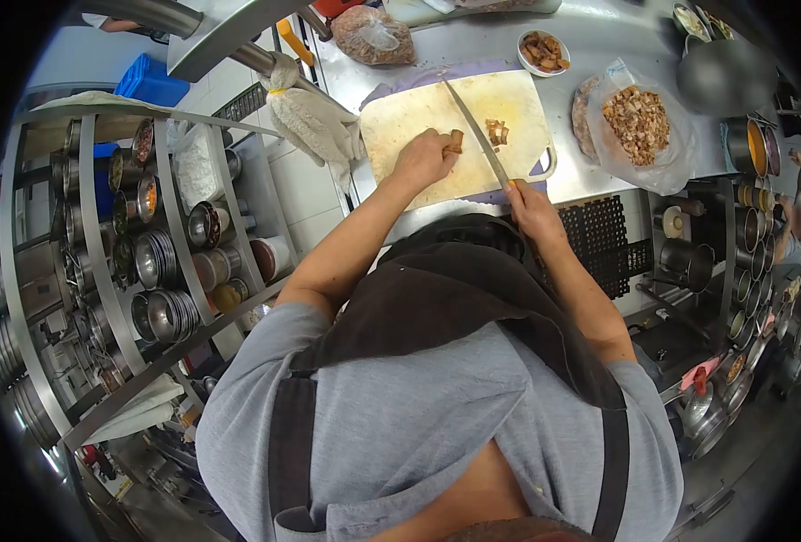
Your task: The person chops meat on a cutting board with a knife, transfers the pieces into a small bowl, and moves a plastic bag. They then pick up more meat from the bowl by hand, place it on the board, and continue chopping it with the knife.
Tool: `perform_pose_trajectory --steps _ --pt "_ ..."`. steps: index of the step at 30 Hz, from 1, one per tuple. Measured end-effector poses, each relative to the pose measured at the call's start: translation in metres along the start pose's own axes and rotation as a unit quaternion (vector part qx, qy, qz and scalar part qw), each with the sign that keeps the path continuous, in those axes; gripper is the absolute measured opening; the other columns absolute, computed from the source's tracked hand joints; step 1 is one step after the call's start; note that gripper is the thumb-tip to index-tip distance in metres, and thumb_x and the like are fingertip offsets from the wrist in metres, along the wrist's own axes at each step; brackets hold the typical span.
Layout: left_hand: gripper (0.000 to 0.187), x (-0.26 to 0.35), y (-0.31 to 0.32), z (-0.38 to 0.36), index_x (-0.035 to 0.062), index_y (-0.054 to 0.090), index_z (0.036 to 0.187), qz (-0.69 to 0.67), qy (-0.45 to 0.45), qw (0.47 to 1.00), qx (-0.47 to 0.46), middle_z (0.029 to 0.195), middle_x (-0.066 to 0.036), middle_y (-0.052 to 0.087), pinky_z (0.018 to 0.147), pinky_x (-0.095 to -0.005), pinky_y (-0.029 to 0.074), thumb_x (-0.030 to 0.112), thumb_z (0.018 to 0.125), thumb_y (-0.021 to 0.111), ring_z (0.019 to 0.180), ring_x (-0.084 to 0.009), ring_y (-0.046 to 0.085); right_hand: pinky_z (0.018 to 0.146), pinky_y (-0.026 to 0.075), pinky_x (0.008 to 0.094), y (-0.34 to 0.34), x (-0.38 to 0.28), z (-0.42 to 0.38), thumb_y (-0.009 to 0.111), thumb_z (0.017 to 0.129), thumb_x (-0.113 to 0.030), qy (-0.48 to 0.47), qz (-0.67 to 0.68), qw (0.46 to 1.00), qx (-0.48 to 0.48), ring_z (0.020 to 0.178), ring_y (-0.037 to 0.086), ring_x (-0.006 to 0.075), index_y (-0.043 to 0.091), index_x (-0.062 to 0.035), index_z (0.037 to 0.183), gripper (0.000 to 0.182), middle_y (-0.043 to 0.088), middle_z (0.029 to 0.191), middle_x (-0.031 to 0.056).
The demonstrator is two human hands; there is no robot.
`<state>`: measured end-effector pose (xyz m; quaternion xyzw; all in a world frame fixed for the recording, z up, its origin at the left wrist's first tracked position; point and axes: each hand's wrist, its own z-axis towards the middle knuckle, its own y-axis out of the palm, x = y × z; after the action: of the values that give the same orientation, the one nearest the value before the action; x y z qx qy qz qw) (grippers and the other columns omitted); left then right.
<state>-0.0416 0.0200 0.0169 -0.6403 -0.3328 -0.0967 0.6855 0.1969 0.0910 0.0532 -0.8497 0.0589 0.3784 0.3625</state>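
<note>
1. From where I stand, the left hand [426,161] is closed round a small brown chunk [455,141], probably cooked meat, its fingers bunched behind the piece, on the white cutting board [409,110].
2. The right hand [533,210] is wrapped round the handle of a long kitchen knife [482,137], close to the board's near edge.
3. What matters most, I'd judge, is how the blade lies to that chunk: the knife is just to the right of it, apart by a narrow gap as far as I can see, so the 2 come together by a short sideways shift.
4. The knife's long axis runs away from the body and slants left, the tip reaching about the board's far edge. The chunk's own long axis seems to point roughly away from the body too, though the fingers hide part of it.
5. The left hand is the nearer of the 2 to the chunk; the right hand is nearer the body, off to the right.
6. Just right of the blade sit a few cut brown pieces [497,133], so the knife lies between them and the held chunk.
7. Beyond the board, on the steel table [473,38], stands a white bowl [525,66] of similar chunks.
</note>
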Motion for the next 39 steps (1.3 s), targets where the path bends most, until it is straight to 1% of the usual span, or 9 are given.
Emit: perform_pose_trajectory --steps 3,6,11,15,19,23,26,31,39 --pt "0.019 0.001 -0.002 0.003 0.0075 0.072 0.092 -0.018 0.076 0.996 -0.031 0.09 -0.015 0.065 0.077 -0.041 0.052 0.02 0.079 0.068 0.085 -0.0313 0.065 0.079 0.047 0.0513 -0.01 -0.012 -0.003 0.041 0.101 -0.039 0.042 0.004 0.999 -0.025 0.092 0.061 0.0463 0.059 -0.0013 0.109 0.043 0.064 0.091 0.0298" --pt "0.02 0.002 -0.003 0.012 0.0043 0.07 0.094 -0.021 -0.006 0.998 -0.059 0.095 -0.015 0.066 0.08 -0.0401 0.051 0.016 0.079 0.066 0.089 -0.0307 0.064 0.081 0.047 0.0507 -0.007 -0.006 -0.001 0.041 0.101 -0.039 0.033 0.001 0.999 -0.026 0.093 0.061 0.0463 0.059 -0.0015 0.111 0.043 0.064 0.093 0.0298" --pt "0.021 0.005 -0.006 0.023 0.0039 0.065 0.097 -0.055 0.162 0.985 -0.008 0.097 -0.013 0.067 0.085 -0.0407 0.049 0.007 0.077 0.062 0.094 -0.0316 0.062 0.084 0.046 0.051 0.0 0.0 0.005 0.041 0.101 -0.04 0.001 -0.004 1.0 -0.017 0.097 0.059 0.047 0.059 -0.0017 0.113 0.044 0.064 0.095 0.0303" --pt "0.018 0.002 0.012 0.027 0.0039 0.063 0.094 -0.051 0.136 0.988 -0.05 0.098 -0.014 0.067 0.085 -0.0418 0.049 0.007 0.077 0.063 0.094 -0.0334 0.061 0.071 0.049 0.0475 -0.002 -0.005 0.008 0.041 0.101 -0.039 0.01 0.018 1.0 -0.019 0.074 0.064 0.0411 0.058 -0.002 0.112 0.043 0.065 0.082 0.0254" --pt "0.015 0.012 0.02 0.017 0.0041 0.062 0.091 -0.03 0.084 0.996 0.028 0.092 -0.015 0.067 0.083 -0.0435 0.049 0.008 0.076 0.065 0.09 -0.0361 0.061 0.057 0.048 0.0437 -0.009 -0.02 0.005 0.04 0.101 -0.04 0.047 0.056 0.996 -0.043 0.05 0.06 0.0316 0.058 -0.0025 0.11 0.042 0.063 0.07 0.0195" --pt "0.015 0.015 0.018 0.013 0.0037 0.063 0.09 -0.051 0.079 0.994 0.057 0.088 -0.015 0.067 0.081 -0.0438 0.049 0.009 0.076 0.066 0.087 -0.0362 0.06 0.058 0.049 0.0441 -0.011 -0.019 0.006 0.04 0.101 -0.041 0.053 0.043 0.996 -0.05 0.05 0.061 0.0317 0.058 -0.0027 0.109 0.043 0.064 0.072 0.0209" --pt "0.007 0.019 0.014 0.013 0.0043 0.061 0.081 -0.071 0.087 0.992 0.058 0.082 -0.014 0.065 0.079 -0.043 0.048 0.008 0.076 0.064 0.084 -0.0345 0.059 0.064 0.049 0.047 -0.013 -0.017 0.004 0.04 0.101 -0.04 0.038 0.014 0.998 -0.047 0.063 0.064 0.0377 0.058 -0.0027 0.111 0.042 0.065 0.078 0.0244" --pt "0.013 0.015 0.014 0.017 0.0023 0.063 0.086 -0.041 0.081 0.995 0.039 0.087 -0.015 0.067 0.079 -0.0439 0.049 0.009 0.076 0.065 0.086 -0.0349 0.06 0.078 0.046 0.0523 -0.012 -0.009 0.0 0.042 0.101 -0.039 -0.02 -0.021 0.999 -0.029 0.094 0.059 0.0476 0.057 -0.0029 0.111 0.04 0.064 0.093 0.0295" --pt "0.01 0.009 0.021 0.016 0.0024 0.063 0.083 -0.05 0.107 0.992 0.048 0.084 -0.014 0.067 0.079 -0.0434 0.049 0.009 0.077 0.065 0.085 -0.0344 0.059 0.076 0.046 0.0551 0.004 -0.013 0.024 0.041 0.101 -0.036 -0.056 -0.06 0.997 0.004 0.088 0.06 0.0487 0.057 -0.0027 0.107 0.037 0.064 0.088 0.0298"
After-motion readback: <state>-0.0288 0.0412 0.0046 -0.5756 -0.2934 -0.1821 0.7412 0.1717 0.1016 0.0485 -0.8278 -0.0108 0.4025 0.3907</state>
